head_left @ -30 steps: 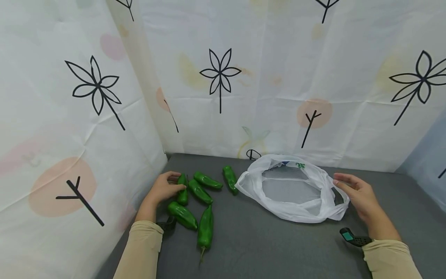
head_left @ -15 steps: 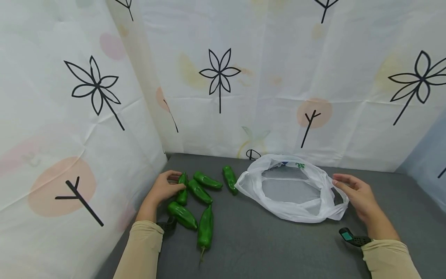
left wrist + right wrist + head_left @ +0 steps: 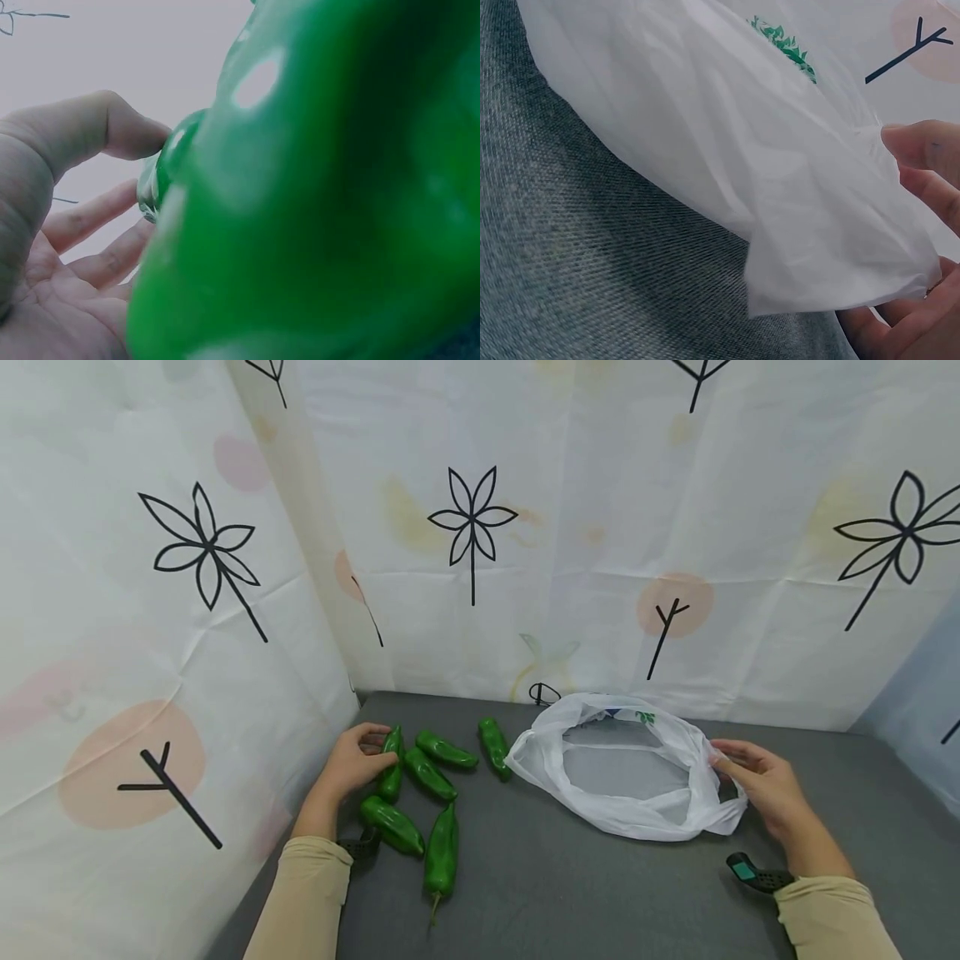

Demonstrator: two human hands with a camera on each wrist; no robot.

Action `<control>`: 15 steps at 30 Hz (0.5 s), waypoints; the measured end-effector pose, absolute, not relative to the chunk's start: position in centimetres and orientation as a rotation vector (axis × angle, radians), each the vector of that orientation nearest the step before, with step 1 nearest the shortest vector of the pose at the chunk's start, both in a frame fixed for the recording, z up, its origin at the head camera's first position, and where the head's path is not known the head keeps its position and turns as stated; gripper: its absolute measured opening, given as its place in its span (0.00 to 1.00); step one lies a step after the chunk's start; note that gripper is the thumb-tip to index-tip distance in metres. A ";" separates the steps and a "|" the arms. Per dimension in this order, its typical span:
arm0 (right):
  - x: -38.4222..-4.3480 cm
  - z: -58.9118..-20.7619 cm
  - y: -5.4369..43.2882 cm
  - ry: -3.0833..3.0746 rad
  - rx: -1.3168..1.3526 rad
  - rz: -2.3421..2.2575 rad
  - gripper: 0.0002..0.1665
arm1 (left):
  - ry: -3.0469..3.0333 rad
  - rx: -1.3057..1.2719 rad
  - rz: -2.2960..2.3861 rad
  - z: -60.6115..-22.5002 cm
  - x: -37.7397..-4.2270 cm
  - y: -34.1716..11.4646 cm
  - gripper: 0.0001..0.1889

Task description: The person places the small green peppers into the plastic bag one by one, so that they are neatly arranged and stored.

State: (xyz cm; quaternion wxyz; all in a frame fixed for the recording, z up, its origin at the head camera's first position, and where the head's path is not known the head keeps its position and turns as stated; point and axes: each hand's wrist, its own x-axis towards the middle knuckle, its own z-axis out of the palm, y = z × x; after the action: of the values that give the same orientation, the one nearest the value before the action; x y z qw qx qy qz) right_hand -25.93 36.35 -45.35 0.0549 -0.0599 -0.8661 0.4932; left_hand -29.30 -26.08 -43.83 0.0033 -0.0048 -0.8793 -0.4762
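Observation:
In the head view my left hand (image 3: 348, 770) pinches an upright-leaning green pepper (image 3: 391, 767) between thumb and fingers at the left of the table. The left wrist view shows the thumb (image 3: 131, 135) on that pepper's end, with another pepper (image 3: 300, 195) large and blurred in front. On the right, a white plastic bag (image 3: 600, 814) lies with its mouth spread wide. My right hand (image 3: 768, 787) holds the bag's right edge. Seen from the right wrist, the thumb (image 3: 915, 146) is at the film's edge, and other fingers are partly hidden behind it.
Several more green peppers lie around the left hand, among them a pepper with a long stem (image 3: 441, 852) at the front and a pepper (image 3: 493, 748) close to the bag. Behind the grey table (image 3: 570, 893) hangs a patterned white cloth (image 3: 570, 510).
My right hand has shifted slightly left onto the bag's edge, and that edge has moved a little with it. The pepper in my left hand has tilted and risen slightly.

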 end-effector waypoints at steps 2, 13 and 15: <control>-26.0 -45.5 36.3 -2.621 -0.165 1.501 0.36 | -2.745 -0.016 -1.491 -43.7 -29.4 -26.1 0.28; -26.0 -46.0 36.2 -2.598 -0.149 1.537 0.37 | -2.666 -0.113 -1.504 -42.4 -29.0 -25.7 0.28; -26.0 -46.0 36.3 -2.606 -0.152 1.533 0.38 | -2.656 -0.134 -1.510 -42.2 -29.0 -25.5 0.29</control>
State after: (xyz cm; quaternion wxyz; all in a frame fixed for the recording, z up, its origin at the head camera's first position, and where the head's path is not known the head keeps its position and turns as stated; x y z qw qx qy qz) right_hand -26.03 36.26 -46.01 0.0570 -0.0502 -0.8594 0.5055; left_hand -28.97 -25.51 -42.20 0.0416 -0.0437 -0.8678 -0.4932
